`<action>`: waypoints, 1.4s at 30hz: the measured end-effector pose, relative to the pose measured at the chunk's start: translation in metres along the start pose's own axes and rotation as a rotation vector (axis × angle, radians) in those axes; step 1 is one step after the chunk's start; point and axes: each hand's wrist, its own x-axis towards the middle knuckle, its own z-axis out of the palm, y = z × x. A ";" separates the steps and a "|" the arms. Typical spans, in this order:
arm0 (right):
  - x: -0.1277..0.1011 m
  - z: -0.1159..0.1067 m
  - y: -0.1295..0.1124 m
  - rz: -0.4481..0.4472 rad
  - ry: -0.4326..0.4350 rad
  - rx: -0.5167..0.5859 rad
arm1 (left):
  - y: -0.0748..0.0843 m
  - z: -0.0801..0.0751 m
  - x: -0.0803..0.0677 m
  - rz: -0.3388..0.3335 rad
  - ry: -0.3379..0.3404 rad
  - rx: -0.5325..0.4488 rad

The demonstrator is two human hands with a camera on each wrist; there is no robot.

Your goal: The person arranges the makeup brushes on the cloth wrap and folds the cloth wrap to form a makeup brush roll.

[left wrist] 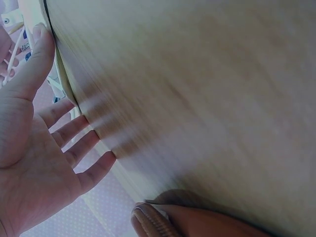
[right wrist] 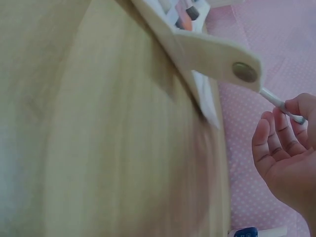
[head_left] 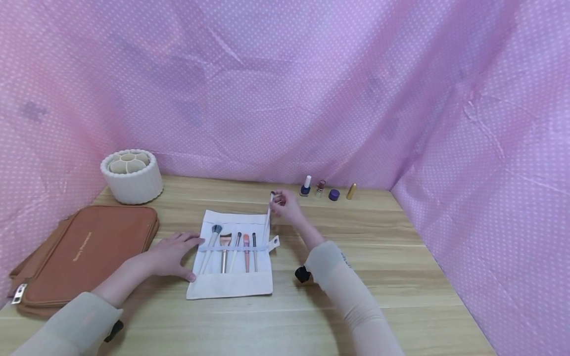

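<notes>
A white cloth brush roll (head_left: 229, 286) lies unfolded on the table, with several makeup brushes (head_left: 246, 252) tucked under its elastic band. At its upper right, my right hand (head_left: 286, 205) pinches a slim white-handled makeup brush (head_left: 268, 212) near the top; the lower part meets the roll by the band's right end. In the right wrist view the brush (right wrist: 272, 100) shows between thumb and fingers, behind the roll's snap tab (right wrist: 222, 59). My left hand (head_left: 171, 254) rests along the roll's left edge, fingers spread and thumb on the cloth (left wrist: 42, 74).
A brown zipped case (head_left: 89, 247) lies at the left, with a white scalloped organizer (head_left: 133, 178) behind it. Along the back edge stand a nail polish bottle (head_left: 305, 187), a lipstick (head_left: 320, 187), a purple jar (head_left: 334, 195) and a gold tube (head_left: 351, 191). Pink dotted cloth (head_left: 267, 99) hangs behind.
</notes>
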 end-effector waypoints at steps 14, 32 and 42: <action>-0.014 0.002 0.015 0.011 -0.205 -0.187 | -0.004 0.004 0.001 0.004 0.007 0.003; -0.021 -0.002 0.021 -0.051 -0.543 -0.431 | -0.007 0.007 -0.001 -0.006 0.020 -0.001; -0.028 -0.006 0.011 -0.084 -0.492 -0.497 | -0.005 0.002 0.003 -0.005 -0.019 -0.011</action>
